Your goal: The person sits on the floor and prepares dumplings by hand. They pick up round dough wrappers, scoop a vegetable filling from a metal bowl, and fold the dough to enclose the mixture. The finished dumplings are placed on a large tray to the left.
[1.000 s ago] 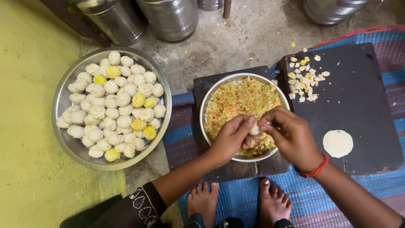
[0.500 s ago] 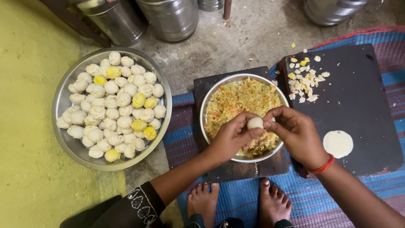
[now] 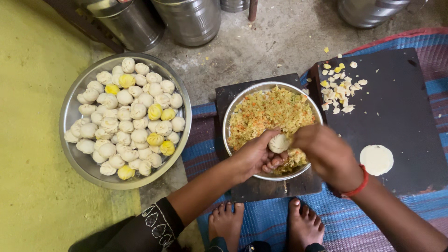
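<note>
— Any packages, labels, signs or screens here?
— None that I can see. The steel canisters [image 3: 186,18] along the top edge look plain, though they're cropped, so I can't be sure.

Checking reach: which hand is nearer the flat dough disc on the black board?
Right. The right hand works over the filling bowl, beside the dough disc; the left hand, holding the dumpling, lies farther away.

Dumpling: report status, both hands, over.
Left hand cups dumpling over filling bowl. Right hand pinches its top, blurred. Full tray left, dough disc right. Nothing in the way.
</note>
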